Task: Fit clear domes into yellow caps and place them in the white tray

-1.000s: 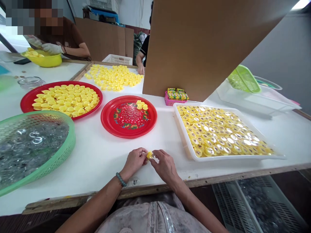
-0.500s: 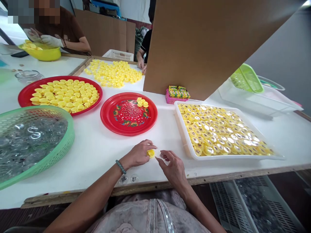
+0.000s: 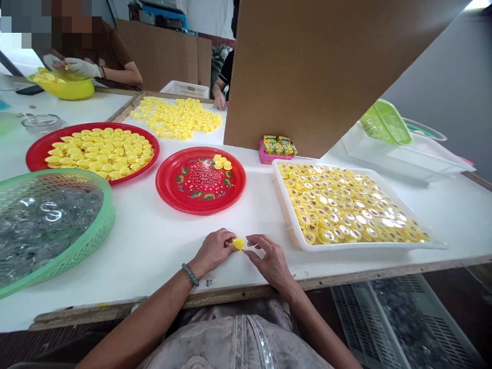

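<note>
Yellow plastic cap (image 3: 239,244) sits pinched in the fingertips of the left hand (image 3: 213,252), just over the white table (image 3: 154,266). The right hand (image 3: 271,260) curves close beside it, its fingers (image 3: 255,242) loosely parted and just short of the cap. A beaded bracelet (image 3: 190,274) circles the left wrist. Ahead lies a red plastic plate (image 3: 165,189) holding a small cluster of yellow caps. To the right is a white tray (image 3: 288,215) packed with caps, and to the left a green mesh basket (image 3: 109,218) of clear plastic pieces.
</note>
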Action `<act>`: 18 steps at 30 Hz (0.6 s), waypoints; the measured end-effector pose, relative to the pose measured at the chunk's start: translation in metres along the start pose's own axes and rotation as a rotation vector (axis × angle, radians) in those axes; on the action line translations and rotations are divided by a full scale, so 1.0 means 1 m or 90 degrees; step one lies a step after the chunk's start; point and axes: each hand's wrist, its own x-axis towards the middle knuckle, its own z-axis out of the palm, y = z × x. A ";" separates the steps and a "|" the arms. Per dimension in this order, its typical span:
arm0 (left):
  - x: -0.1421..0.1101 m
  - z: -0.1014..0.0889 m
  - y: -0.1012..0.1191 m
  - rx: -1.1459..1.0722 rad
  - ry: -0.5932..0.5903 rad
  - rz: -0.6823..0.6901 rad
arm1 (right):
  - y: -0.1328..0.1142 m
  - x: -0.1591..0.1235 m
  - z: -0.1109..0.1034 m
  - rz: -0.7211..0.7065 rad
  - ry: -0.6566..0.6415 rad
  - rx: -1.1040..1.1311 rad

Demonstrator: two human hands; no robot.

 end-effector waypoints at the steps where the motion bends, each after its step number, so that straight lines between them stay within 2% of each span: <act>1: 0.000 0.001 -0.001 -0.005 0.000 0.000 | 0.001 0.001 0.000 0.002 -0.004 -0.007; 6: 0.000 0.004 -0.001 -0.013 0.016 0.005 | 0.000 0.006 0.000 -0.006 -0.035 -0.072; 12: 0.002 0.002 -0.001 -0.014 0.016 0.006 | -0.004 0.018 -0.001 -0.059 -0.120 -0.179; 18: 0.004 -0.001 -0.002 -0.006 -0.004 0.031 | -0.003 0.032 -0.004 -0.119 -0.197 -0.190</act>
